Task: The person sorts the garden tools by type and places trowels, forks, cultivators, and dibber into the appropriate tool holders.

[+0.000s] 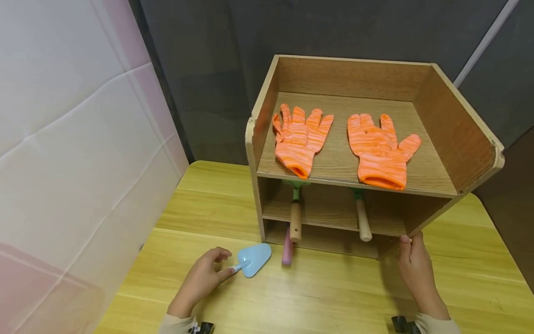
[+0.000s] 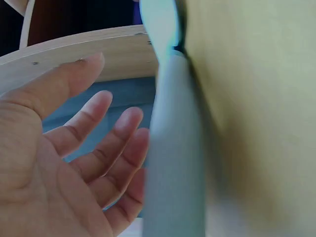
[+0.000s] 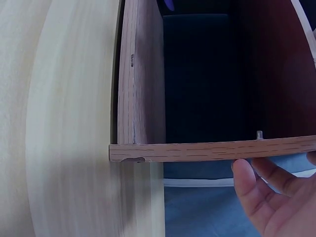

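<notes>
A light-blue hand trowel [image 1: 255,260] lies on the table by the shelf's lower left corner, its handle pointing toward my left hand [image 1: 200,280]. The left wrist view shows the pale handle [image 2: 175,148] alongside that hand, whose fingers are spread and loosely bent, not wrapped round it. My right hand [image 1: 418,269] is at the lower right front of the small wooden shelf [image 1: 463,134]. Seen from the right wrist, its thumb and fingertips touch the outer face of the side panel [image 3: 212,151], with nothing gripped.
Two orange knitted gloves, a left one [image 1: 300,139] and a right one [image 1: 379,150], lie on the shelf's top. Two green tools with wooden handles [image 1: 295,220] jut from the middle level. A pink handle [image 1: 287,250] sticks out from the bottom. The yellow wood-grain table [image 1: 333,297] lies beneath.
</notes>
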`<move>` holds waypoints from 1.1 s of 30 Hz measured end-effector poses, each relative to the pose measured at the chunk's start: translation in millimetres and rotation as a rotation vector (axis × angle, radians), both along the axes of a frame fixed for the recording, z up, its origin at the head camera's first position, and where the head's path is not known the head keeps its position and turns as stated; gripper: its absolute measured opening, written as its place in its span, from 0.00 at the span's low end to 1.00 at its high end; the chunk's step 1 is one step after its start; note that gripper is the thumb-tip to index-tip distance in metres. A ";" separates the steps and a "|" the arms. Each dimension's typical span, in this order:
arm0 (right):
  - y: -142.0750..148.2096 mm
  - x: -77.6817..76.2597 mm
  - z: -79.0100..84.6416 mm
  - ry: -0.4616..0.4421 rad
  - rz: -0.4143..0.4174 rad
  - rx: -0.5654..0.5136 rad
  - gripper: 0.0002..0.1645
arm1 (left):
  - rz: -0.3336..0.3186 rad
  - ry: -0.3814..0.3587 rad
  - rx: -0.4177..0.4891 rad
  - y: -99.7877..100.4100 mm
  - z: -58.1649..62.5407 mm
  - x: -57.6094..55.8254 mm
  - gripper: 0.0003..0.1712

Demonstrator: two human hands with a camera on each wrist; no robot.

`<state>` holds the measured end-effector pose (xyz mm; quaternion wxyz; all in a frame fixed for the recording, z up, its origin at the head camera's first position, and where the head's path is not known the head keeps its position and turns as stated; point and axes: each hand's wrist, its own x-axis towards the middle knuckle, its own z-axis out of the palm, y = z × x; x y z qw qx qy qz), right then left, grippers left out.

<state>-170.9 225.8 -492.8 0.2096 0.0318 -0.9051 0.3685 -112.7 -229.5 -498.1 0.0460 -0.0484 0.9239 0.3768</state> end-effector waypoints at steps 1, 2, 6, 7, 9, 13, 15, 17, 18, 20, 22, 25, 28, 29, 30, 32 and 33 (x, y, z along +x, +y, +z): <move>0.1 -0.3 0.2 0.000 -0.003 0.001 0.19 | -0.006 -0.020 0.010 -0.9 -3.0 0.4 0.19; 0.0 -0.6 0.6 -0.003 -0.008 0.007 0.19 | -0.009 -0.037 0.018 -1.5 -5.6 0.6 0.19; 0.5 -1.5 2.7 -0.030 -0.011 0.021 0.18 | -0.025 -0.073 0.028 -2.3 -12.4 1.3 0.17; 0.6 -1.5 3.2 -0.036 -0.009 0.023 0.18 | -0.024 -0.078 0.027 -2.4 -13.4 1.8 0.17; 0.7 -1.3 3.5 -0.043 -0.006 0.024 0.18 | -0.025 -0.085 0.020 -2.5 -14.9 3.3 0.17; 0.2 -0.8 3.1 -0.041 0.001 0.025 0.18 | -0.033 -0.105 0.010 -3.4 -17.4 6.4 0.16; 0.1 -0.6 2.2 -0.032 0.012 0.016 0.20 | -0.038 -0.108 0.004 -4.0 -18.5 7.1 0.16; 0.1 -0.1 1.3 -0.028 0.017 0.012 0.21 | -0.039 -0.108 -0.001 -4.5 -19.5 7.0 0.16; 0.1 0.1 1.1 -0.028 0.019 0.009 0.21 | -0.040 -0.108 -0.002 -4.9 -19.9 6.7 0.16; 0.7 0.2 0.7 -0.033 0.014 0.009 0.21 | -0.044 -0.109 -0.003 -5.3 -20.2 6.1 0.16; 0.9 0.0 1.2 -0.038 0.008 0.014 0.19 | -0.049 -0.113 0.000 -5.8 -20.4 5.3 0.16; 1.4 -0.4 2.6 -0.050 0.014 0.008 0.18 | -0.058 -0.120 0.009 -6.7 -20.5 4.3 0.15; 1.2 -0.8 3.8 -0.054 0.022 -0.002 0.18 | -0.072 -0.122 0.011 -7.8 -20.8 3.4 0.16; 1.2 -0.8 4.0 -0.059 0.022 -0.004 0.18 | -0.079 -0.124 0.018 -8.2 -21.1 3.0 0.16; 1.0 -1.0 4.2 -0.060 0.022 -0.007 0.18 | -0.089 -0.126 0.029 -8.7 -21.4 2.5 0.16; 0.9 -1.1 4.3 -0.058 0.013 -0.005 0.18 | -0.111 -0.138 0.059 -9.8 -22.2 1.7 0.17; 1.3 -1.1 4.2 -0.059 0.011 -0.003 0.18 | -0.124 -0.145 0.075 -10.5 -22.8 1.3 0.17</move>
